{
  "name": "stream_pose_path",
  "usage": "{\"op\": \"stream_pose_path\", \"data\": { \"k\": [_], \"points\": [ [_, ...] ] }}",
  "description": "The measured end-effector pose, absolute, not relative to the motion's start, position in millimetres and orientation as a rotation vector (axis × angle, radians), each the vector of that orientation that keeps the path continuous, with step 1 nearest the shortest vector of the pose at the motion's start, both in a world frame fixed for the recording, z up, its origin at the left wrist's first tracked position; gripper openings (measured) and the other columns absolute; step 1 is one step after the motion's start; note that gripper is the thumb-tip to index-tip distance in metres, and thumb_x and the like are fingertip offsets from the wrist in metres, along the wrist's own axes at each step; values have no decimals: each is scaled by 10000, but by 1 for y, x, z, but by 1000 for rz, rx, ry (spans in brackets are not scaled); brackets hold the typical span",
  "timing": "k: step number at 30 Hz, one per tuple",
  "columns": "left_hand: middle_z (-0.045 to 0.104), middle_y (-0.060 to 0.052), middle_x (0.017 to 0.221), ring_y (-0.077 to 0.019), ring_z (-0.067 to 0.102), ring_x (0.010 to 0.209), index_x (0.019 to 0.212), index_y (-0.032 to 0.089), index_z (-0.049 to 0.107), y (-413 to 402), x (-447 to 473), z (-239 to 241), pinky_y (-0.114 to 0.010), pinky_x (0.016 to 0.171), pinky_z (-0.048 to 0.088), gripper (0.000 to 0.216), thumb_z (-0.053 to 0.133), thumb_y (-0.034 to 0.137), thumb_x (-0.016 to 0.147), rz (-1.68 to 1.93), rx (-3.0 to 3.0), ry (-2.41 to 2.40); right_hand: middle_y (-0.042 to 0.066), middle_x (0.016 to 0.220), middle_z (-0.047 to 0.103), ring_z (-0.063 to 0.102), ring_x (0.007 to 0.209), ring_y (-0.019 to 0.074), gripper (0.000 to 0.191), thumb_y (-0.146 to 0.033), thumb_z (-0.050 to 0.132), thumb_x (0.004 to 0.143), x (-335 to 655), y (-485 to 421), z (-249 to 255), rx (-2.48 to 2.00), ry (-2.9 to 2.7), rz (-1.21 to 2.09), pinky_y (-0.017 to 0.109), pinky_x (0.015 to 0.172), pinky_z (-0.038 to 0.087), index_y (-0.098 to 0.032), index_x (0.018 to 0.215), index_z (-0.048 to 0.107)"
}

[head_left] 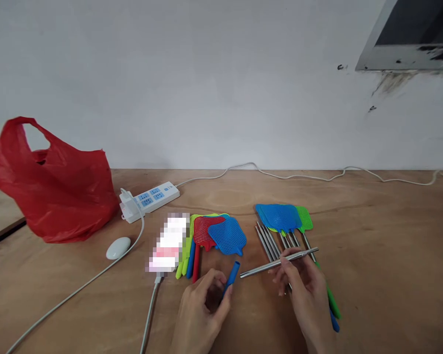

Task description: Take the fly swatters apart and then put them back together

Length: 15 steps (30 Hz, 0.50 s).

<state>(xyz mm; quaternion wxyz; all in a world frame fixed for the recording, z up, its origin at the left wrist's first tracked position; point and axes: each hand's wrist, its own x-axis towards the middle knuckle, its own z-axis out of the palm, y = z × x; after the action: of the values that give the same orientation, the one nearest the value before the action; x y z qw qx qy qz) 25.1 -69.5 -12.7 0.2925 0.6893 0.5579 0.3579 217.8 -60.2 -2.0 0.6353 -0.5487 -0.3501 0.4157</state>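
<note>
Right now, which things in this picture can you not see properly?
Head view only:
- Pixelated object: blurred out, unidentifiable.
- Blue handle: lower end hidden inside the left hand.
- Metal rod: the right hand covers part of it.
- Red bag: contents hidden.
- Metal frame: cut off by the top edge.

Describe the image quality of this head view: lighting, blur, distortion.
Head view: soft, even light with faint shadows and no glare on the wooden table; a pixelated patch beside the swatter heads hides whatever lies there; the wall's base line bows slightly, a wide-lens effect; left hand, right hand and metal rod look reasonably sharp.
</note>
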Motion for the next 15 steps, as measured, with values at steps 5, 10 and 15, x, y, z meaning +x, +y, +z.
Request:
{"op": "stream_pose_path", "data": {
  "k": [5, 10, 15],
  "points": [
    [673, -10, 772, -169, 624, 615, 949, 222, 647, -75, 19, -22, -242, 564, 492, 161, 591, 372, 948, 1078, 1838, 1509, 7, 661, 673, 608, 560, 166, 375, -517, 806, 729, 220, -59, -6, -1206, -704, 912, 230, 418, 454, -220, 880, 632],
    [687, -31, 852, -199, 668, 768, 973, 228, 686, -69, 17, -21, -267, 672, 536, 146, 581, 329, 970, 1191, 1874, 1390, 6, 686, 672, 589, 567, 149, 375, -518, 791, 759, 224, -58, -11, -1194, -686, 904, 220, 428, 457, -212, 915, 639],
    [699, -27, 874, -203, 683, 805, 984, 242, 691, -66, 16, -23, -266, 696, 543, 130, 577, 304, 979, 1270, 1895, 1340, 17, 675, 691, 603, 568, 163, 408, -528, 801, 740, 229, -60, -15, -1161, -676, 989, 227, 429, 458, -204, 930, 642]
  ]
}}
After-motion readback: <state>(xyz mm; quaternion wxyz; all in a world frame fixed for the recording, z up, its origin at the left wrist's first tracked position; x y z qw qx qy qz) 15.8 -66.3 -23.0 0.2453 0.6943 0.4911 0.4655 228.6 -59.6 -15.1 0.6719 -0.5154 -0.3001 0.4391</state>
